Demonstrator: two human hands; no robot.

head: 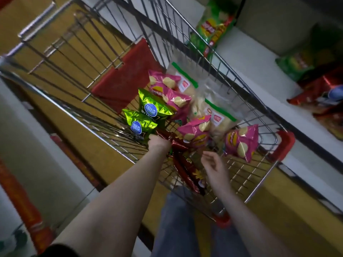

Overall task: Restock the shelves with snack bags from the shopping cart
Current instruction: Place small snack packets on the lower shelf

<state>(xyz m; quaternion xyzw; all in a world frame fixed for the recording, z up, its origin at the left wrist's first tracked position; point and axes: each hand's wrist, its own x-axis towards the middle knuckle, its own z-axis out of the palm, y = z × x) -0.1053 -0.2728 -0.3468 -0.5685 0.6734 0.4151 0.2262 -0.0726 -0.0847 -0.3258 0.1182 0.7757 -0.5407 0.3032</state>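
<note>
L hand (159, 144) grips crinkly red bag (178, 144) in wire cart (284, 143); R fingers (208, 155) slack, empty.

Shop floor here, a supermarket aisle by every sign. Wire shopping cart (104, 43) dead centre, red plastic bumper (284, 143) on its near right corner, loaded with packaged snacks: pink crisp bags (241, 141), green foil bags (150, 106), clear bags (220, 112) with green strips. Along the right, white shelves (250, 58), stocked with green crisp bags (211, 28) at the far end and red bags (323, 89) nearer. Yellow floor (27, 15) beneath, another pale unit (18, 136) with red trim on the left.
</note>
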